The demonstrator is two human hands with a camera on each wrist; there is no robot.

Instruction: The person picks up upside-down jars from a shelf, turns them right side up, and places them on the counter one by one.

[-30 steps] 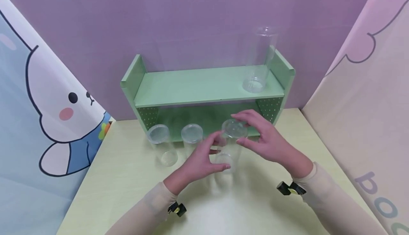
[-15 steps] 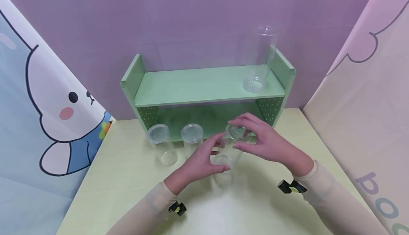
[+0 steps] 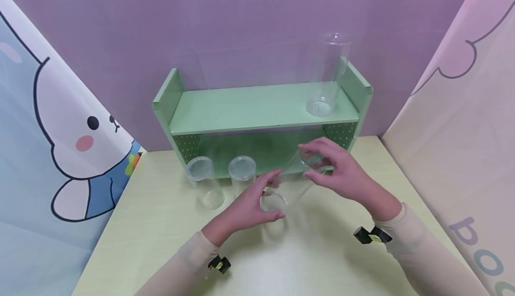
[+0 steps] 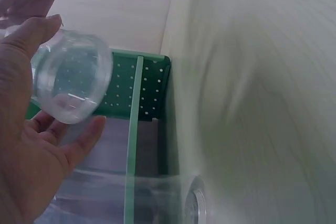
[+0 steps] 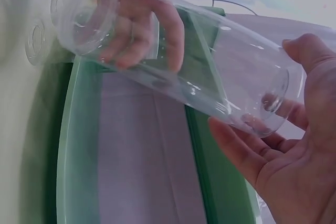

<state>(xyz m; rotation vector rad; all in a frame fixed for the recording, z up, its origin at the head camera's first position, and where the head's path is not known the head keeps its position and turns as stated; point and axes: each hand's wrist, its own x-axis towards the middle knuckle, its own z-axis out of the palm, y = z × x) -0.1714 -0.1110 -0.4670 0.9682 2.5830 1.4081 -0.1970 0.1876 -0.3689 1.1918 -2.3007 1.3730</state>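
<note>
I hold a clear plastic jar (image 3: 290,183) tilted between both hands, just above the table in front of the green shelf (image 3: 261,108). My left hand (image 3: 268,195) grips its lower end, thumb on one side and fingers on the other. The right hand (image 3: 311,162) pinches the upper end, which leans towards the shelf's lower level. The left wrist view looks at the jar's round end (image 4: 71,80) in my left hand (image 4: 31,145). In the right wrist view the jar (image 5: 178,66) spans from my right hand (image 5: 294,171) to the left fingers (image 5: 142,30).
Two short clear jars (image 3: 201,177) (image 3: 242,171) stand on the pale table (image 3: 161,224) before the shelf's left half. A tall clear cylinder (image 3: 326,77) stands at the right end of the upper shelf board. Patterned cloth walls close in both sides.
The jar has gone from upright to leaning, its top carried right and towards the shelf by my right hand. My left hand has slid down to the lower end.
</note>
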